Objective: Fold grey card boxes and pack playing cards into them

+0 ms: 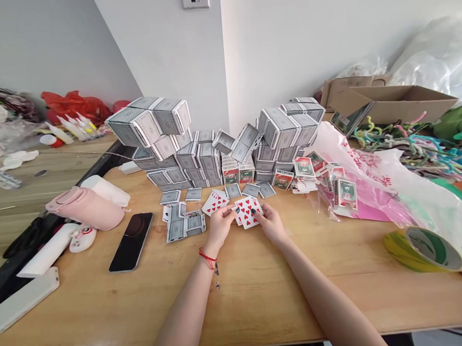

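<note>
Cards (pixel 246 212), faces up with red hearts: where are they placed in the head view?

They are held between both hands, over the middle of the table (pixel 261 305).

How are the hands posed?

The left hand (pixel 220 226) is half closed, with the cards gripped at their left side. The right hand (pixel 270 222) is also half closed, and the cards are pinched at their right side by its fingertips (pixel 255 216). A heart card (pixel 215 202) is seen just beyond the left hand; whether it is gripped cannot be told. A red string (pixel 207 258) is tied around the left wrist.

What is shown around the hands?

Grey-backed cards (pixel 183 222) are heaped just left of the hands, and single cards (pixel 251 190) are spread just beyond them. Behind these, grey boxes (pixel 167 145) are stacked in tall, uneven piles, and green-and-red packs (pixel 304 167) are scattered to the right. A phone (pixel 132 241) and a pink flask (pixel 83 207) are placed at the left. A plastic bag (pixel 386 185) and a tape roll (pixel 423 249) are placed at the right.
</note>
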{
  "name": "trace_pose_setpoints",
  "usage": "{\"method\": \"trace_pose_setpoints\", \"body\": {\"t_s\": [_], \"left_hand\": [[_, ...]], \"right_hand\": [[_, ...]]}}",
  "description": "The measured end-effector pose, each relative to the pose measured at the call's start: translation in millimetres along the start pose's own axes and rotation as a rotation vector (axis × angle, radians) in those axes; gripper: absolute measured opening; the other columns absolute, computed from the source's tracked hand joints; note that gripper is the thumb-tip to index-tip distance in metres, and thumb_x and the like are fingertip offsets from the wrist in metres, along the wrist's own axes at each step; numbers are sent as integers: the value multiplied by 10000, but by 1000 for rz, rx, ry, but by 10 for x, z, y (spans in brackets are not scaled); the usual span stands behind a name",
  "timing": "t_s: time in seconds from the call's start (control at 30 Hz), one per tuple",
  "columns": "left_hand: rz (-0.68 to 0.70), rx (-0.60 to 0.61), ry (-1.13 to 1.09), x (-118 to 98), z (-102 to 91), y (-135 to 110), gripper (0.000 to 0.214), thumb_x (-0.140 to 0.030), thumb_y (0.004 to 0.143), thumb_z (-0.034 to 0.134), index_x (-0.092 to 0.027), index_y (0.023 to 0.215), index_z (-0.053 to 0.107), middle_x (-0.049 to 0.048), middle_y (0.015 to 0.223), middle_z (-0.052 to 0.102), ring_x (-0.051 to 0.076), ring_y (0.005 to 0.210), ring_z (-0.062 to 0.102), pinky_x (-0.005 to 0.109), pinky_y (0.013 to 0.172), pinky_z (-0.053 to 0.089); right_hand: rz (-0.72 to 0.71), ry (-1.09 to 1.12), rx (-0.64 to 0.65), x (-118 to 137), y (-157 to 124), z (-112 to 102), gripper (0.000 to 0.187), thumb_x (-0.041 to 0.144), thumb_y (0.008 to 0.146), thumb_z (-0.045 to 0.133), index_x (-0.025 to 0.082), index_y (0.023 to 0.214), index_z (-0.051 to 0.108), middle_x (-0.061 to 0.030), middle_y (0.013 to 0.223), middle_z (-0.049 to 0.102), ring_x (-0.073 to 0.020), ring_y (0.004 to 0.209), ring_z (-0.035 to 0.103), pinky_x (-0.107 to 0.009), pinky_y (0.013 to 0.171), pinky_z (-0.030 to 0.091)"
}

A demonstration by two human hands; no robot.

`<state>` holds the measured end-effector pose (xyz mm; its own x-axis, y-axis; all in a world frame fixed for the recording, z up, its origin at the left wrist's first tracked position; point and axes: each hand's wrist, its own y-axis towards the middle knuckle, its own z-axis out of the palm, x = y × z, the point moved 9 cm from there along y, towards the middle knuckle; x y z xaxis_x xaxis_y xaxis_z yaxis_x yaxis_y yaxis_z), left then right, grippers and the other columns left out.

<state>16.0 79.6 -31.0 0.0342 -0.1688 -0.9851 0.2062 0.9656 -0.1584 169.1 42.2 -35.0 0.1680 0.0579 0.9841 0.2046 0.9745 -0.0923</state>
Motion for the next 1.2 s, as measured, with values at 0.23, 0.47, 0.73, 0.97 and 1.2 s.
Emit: {"method": "trace_pose_setpoints", "body": {"t_s": [0.23,0.47,0.73,0.97,1.2], "left_hand": [[-48,127,-7,-4,112,-54,187,-286,713,587,-133,804,644,44,794,674,163,713,624,329,678,541],[-51,94,17,12,78,-28,192,-287,712,582,-137,809,651,33,750,663,158,687,613,314,625,544],[-20,113,30,-1,97,-24,208,-286,720,572,-139,847,646,36,766,663,151,690,613,305,676,526],[21,105,96,-59,87,-20,176,-291,725,543,-140,743,632,4,635,600,122,595,565,279,614,517],[35,111,102,-34,81,-22,222,-311,730,539,-153,844,648,6,678,614,124,607,566,269,604,506]], "right_hand": [[-10,-40,6,14,-2,-1,302,430,666,612,181,825,550,-19,722,611,-147,614,548,-253,579,447],[2,-85,0,26,-17,3,279,434,660,614,174,751,569,-4,653,626,-146,573,551,-247,545,431],[29,-71,19,-9,-3,2,328,466,639,626,183,804,611,-31,670,661,-207,647,606,-307,586,483],[60,-84,-5,-58,7,-33,315,456,615,650,187,777,632,-35,663,672,-223,646,619,-297,532,479],[62,23,75,-42,-2,51,346,441,646,640,172,863,610,-50,774,685,-213,687,637,-325,626,502]]}}
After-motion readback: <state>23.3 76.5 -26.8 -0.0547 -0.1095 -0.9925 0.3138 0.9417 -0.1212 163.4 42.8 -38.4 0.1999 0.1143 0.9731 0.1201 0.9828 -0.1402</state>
